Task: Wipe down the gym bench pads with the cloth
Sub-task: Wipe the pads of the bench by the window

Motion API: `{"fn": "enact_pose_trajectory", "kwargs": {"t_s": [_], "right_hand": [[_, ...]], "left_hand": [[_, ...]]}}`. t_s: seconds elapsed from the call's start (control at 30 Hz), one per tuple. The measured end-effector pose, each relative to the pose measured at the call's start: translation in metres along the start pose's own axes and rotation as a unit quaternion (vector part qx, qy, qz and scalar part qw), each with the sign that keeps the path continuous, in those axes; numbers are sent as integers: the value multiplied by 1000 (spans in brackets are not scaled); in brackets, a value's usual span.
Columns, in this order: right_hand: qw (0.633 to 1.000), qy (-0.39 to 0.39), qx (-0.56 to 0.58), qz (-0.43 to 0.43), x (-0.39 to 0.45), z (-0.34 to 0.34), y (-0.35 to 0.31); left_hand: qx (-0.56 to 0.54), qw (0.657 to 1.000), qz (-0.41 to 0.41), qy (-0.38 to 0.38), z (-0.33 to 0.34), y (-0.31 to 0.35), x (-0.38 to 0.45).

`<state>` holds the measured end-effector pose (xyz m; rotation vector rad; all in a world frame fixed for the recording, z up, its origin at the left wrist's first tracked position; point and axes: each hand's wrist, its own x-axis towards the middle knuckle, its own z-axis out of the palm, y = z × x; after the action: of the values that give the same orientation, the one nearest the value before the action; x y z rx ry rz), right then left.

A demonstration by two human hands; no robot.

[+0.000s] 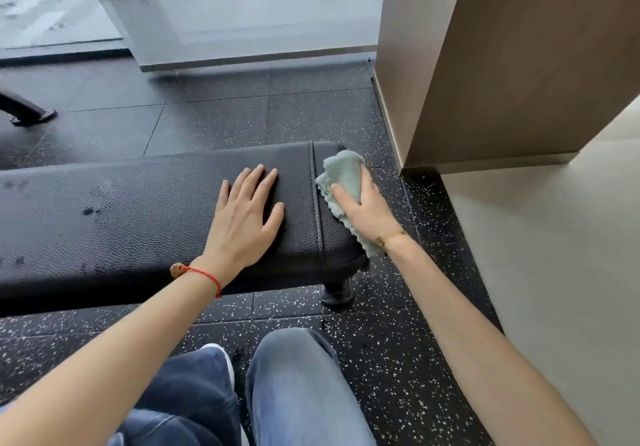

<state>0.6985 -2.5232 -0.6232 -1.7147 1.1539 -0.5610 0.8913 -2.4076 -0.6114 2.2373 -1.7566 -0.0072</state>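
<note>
Your right hand (363, 208) is bunched around the pale green cloth (341, 186), pressing it onto the short end section of the bench pad (138, 210), just past the stitched seam (317, 203) that runs across the pad's width. Your left hand (247, 215) lies flat with its 5 fingers spread on the pad just left of that seam, holding nothing and, I judge, steadying you. The pad sits in front of your knees, its long axis running from the left edge of view across to its right end, which points toward the brown column (502, 65); the cloth covers much of that end and hangs a little over the near corner above the bench foot (337, 293). As for progress, you appear to be partway through: dark wet-looking spots and a pale patch show on the long stretch to the left, so that part likely needs a pass, though I cannot tell whether those marks are cleaner or dirt. Only 1 pad is visible, so any others remain unaccounted for.
</note>
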Motion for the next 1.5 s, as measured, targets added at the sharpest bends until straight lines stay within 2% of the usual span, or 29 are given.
{"fn": "enact_pose_trajectory", "kwargs": {"t_s": [0.1,0.2,0.3,0.53,0.6,0.77,0.9,1.03,1.17,1.3,1.4,1.5], "right_hand": [[999,-11,-16,-26,-23,2,12],[999,-30,11,-7,20,-1,-4],[1000,-15,14,17,51,-2,-17],[999,-18,38,-12,-56,4,18],[999,-3,34,-36,-54,6,19],[998,-30,-38,-41,30,-4,-13],[987,-39,-125,-99,24,-9,-8],[954,-73,-196,-216,-33,-17,1],[873,-110,-334,-339,-67,-5,-12],[816,-151,-405,-385,-59,39,-35],[805,-164,-414,-392,-48,73,-53],[819,-163,-392,-387,-46,77,-63]], "left_hand": [[8,1000,-4,10,1,1,0],[8,1000,-6,7,1,2,-1],[4,1000,-7,8,0,2,-1],[7,1000,-7,11,2,2,-1],[8,1000,-8,14,2,2,-1],[7,1000,-13,15,-1,4,-1],[-4,999,-23,28,-3,4,0],[-35,998,-30,38,-7,3,0],[-65,997,-30,38,-24,-21,-12],[-23,997,-45,64,-53,-89,-41],[8,993,-85,77,-73,-145,-61],[38,991,-113,65,-82,-193,-72]]}}
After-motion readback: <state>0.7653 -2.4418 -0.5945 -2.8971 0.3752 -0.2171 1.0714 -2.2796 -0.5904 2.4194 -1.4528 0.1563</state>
